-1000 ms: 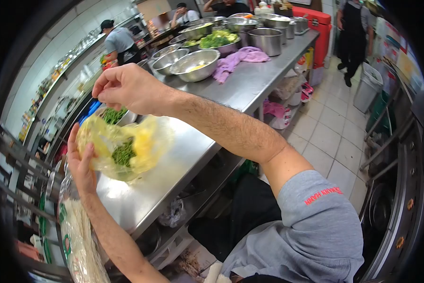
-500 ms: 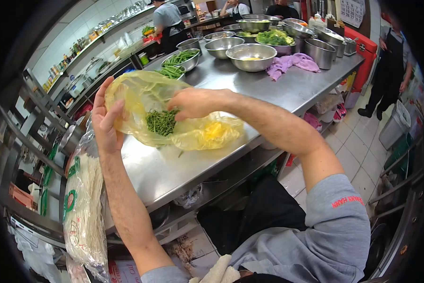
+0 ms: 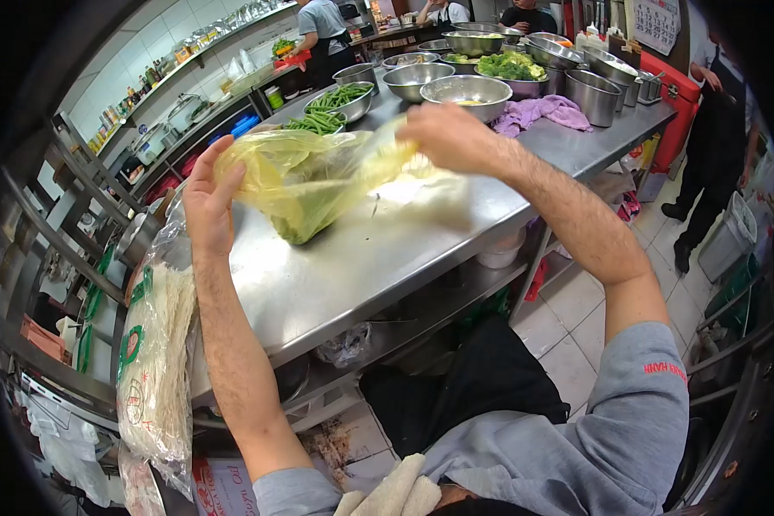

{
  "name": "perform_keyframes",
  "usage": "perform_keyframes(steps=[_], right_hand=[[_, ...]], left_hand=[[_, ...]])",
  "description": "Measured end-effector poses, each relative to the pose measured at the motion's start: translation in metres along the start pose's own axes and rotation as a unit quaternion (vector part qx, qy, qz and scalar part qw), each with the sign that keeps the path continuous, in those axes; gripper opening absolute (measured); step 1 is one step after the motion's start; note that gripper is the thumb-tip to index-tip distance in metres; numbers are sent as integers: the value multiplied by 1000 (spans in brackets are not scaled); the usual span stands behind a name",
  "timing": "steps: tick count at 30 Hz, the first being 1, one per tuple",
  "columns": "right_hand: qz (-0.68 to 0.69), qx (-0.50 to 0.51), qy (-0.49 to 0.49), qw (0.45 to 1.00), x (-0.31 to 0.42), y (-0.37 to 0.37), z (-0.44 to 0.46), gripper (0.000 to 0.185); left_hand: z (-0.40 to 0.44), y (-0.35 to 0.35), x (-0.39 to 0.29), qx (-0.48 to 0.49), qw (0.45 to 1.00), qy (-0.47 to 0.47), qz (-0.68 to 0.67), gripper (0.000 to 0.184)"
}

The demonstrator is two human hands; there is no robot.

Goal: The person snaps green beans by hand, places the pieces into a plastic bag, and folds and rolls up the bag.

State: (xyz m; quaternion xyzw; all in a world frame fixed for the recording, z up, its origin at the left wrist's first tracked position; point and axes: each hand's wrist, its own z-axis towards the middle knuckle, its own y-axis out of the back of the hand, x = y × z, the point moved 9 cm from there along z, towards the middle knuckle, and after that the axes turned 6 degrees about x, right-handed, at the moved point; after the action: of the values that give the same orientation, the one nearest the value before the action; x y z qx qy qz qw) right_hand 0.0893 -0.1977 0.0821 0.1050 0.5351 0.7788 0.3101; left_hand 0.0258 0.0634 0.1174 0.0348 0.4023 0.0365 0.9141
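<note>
A thin, see-through yellow plastic bag is stretched between my hands above the steel table. My left hand grips its left edge, thumb on the near side. With closed fingers, my right hand holds the opposite edge, up and to the right. Chopped green vegetable pieces show dimly through the sagging bottom of the bag, blurred by motion. A pale smear lies right of the bag, under my right hand; I cannot make out what it is.
Green beans fill a steel bowl beyond the bag. Another steel bowl, a purple cloth, and a bowl of broccoli stand farther back. Packaged white noodles lie at the table's left end. Co-workers stand beyond the table and at right.
My right hand has come out of the bag's mouth and moved up and right, now gripping its edge. The bag is pulled taut, and its green contents hang lower inside.
</note>
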Motion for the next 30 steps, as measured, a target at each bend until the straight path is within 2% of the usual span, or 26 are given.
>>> perform_keyframes(steps=[1, 2, 3, 5, 8, 12, 17, 19, 20, 22, 23, 25, 26, 29, 30], right_hand=[[-38, -114, 7, 993, 1, 19, -1, 32], [-58, -213, 63, 973, 12, 32, -7, 28], [-57, -216, 68, 972, 26, 34, -6, 28], [89, -180, 156, 967, 74, 31, -11, 26], [139, 21, 205, 969, 126, -5, -11, 19], [103, 51, 163, 980, 113, -37, 5, 17], [71, 95, 110, 987, 69, -53, 6, 16], [29, 13, 36, 999, 38, -50, 10, 18], [30, 16, 36, 999, 29, -52, 13, 18], [-10, -137, 53, 989, 23, -21, 9, 18], [-10, -136, 52, 989, 23, -22, 7, 18], [115, 24, -14, 993, 14, -44, 14, 13], [105, 85, -20, 991, 17, -55, 17, 14], [95, 127, 0, 987, 24, -73, 27, 15], [80, 105, 6, 991, 24, -71, 30, 14]], left_hand=[[-1, 1, 2, -2, 1000, 2, 4, 45], [-1, 1, 3, 8, 1000, 5, 28, 44], [0, 1, 4, 16, 998, 5, 53, 44], [0, 0, 5, 14, 998, 11, 65, 44], [-3, -11, 12, 36, 990, 53, 127, 43], [-5, -15, 15, 55, 987, 62, 141, 43], [-5, -7, -1, 12, 993, 17, 119, 42], [-6, -9, -3, 17, 993, 18, 117, 42], [-6, -11, -5, 22, 993, 16, 115, 42], [-7, -17, -5, 25, 991, 25, 126, 41], [-7, -19, -4, 29, 989, 31, 140, 40], [-7, -20, 2, 42, 986, 40, 156, 40], [-7, -21, 6, 53, 982, 50, 172, 40], [-7, -22, 4, 50, 983, 40, 169, 39], [-7, -22, 5, 51, 983, 40, 170, 39]])
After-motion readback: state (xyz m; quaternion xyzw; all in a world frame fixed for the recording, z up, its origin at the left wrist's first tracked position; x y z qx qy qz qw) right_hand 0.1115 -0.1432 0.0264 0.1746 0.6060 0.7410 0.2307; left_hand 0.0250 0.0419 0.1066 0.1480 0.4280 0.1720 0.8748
